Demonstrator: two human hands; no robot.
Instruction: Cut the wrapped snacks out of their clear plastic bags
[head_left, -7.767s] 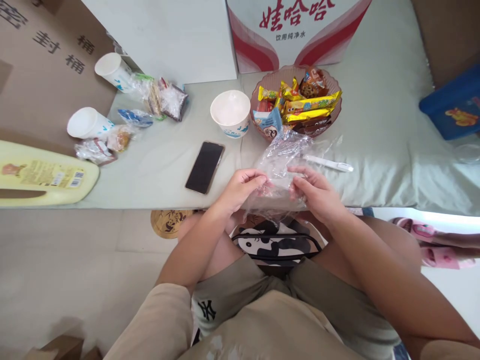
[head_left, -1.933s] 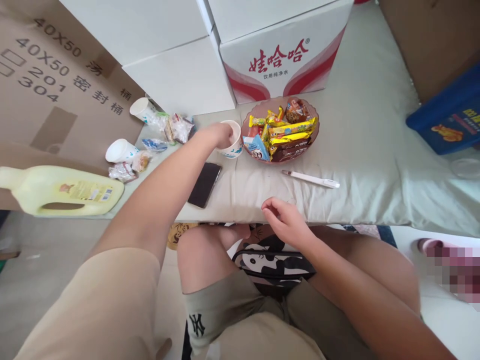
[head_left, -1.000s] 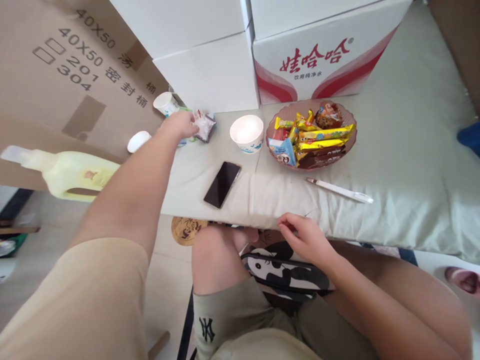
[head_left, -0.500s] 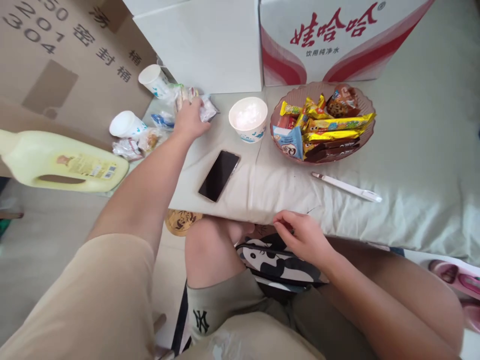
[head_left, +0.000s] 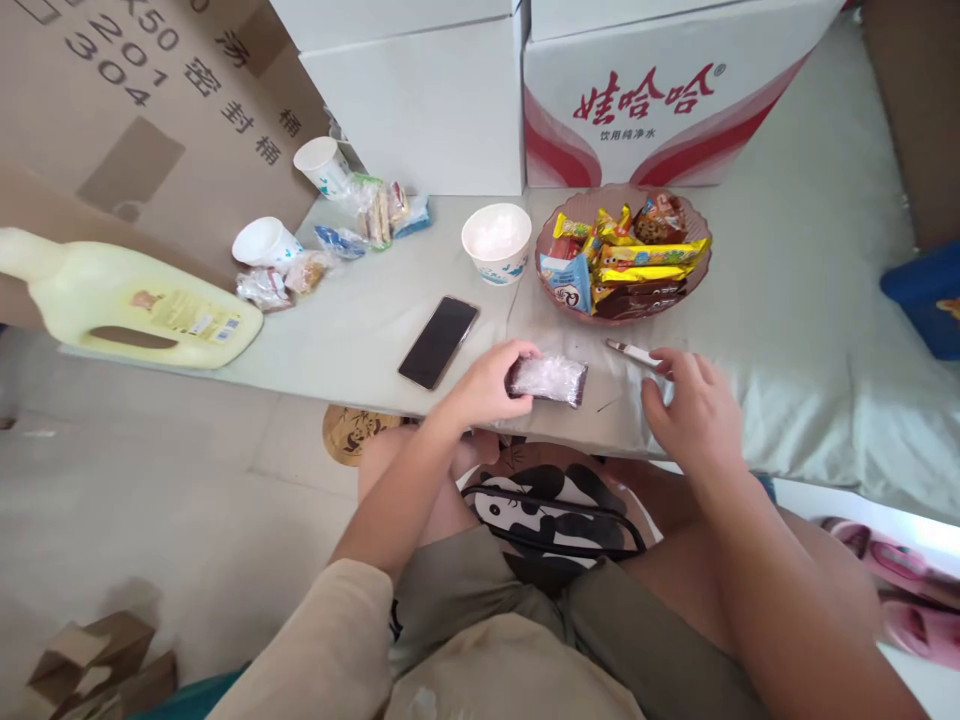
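Observation:
Near the front edge of the covered surface, my left hand (head_left: 501,385) grips a small packet (head_left: 551,380) in shiny clear wrap with dark ends. To its right, my right hand (head_left: 694,405) is over a slim white pen-like tool (head_left: 632,352) with a dark tip. Its thumb and fingers are apart, the fingertips at the tool, and the hand hides the tool's other end. A black phone (head_left: 439,342) lies left of the packet. Behind them stand a paper bowl (head_left: 496,243) with whitish contents and a pink glass bowl (head_left: 551,290) of wrapped snacks.
Two paper cups, one upper (head_left: 322,168) and one lower (head_left: 264,245), stand at the left among wrapped snacks (head_left: 382,215). A yellow jug (head_left: 142,305) lies beside a cardboard box (head_left: 142,110). White cartons (head_left: 420,120) line the back. A blue container (head_left: 926,300) is at the right.
My left hand has come from the wrapped snacks at the left to the front middle, bringing the packet. My right hand has moved right and up onto the white tool. The view has shifted slightly.

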